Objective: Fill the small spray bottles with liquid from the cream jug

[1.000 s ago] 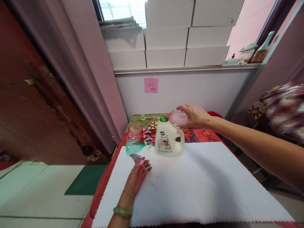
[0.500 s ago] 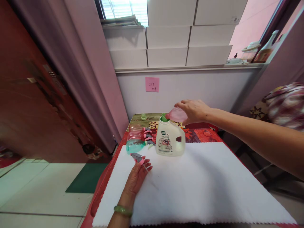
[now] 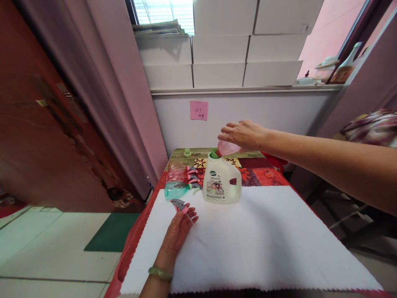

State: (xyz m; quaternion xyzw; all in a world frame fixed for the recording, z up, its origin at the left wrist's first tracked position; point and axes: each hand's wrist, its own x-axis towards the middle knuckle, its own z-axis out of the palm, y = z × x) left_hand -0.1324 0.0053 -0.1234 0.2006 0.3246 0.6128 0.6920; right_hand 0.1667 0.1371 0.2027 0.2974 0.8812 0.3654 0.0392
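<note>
Right hand [image 3: 243,134] grips translucent pink plastic bottle [image 3: 228,147], tipped at mouth of cream plastic jug [image 3: 221,184] on worktop [image 3: 177,157] | Left hand [image 3: 178,231] holds detached grey-and-pink plastic spray head [image 3: 179,204] | Pouring apparently unfinished; bottle unsealed

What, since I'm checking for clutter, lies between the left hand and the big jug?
In the head view, white cloth shows between the left hand and the jug.

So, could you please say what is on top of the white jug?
A green spout rises from the jug, whose neck hides the spout's lower part. The right hand holds a pink bottle tipped toward the spout.
</note>
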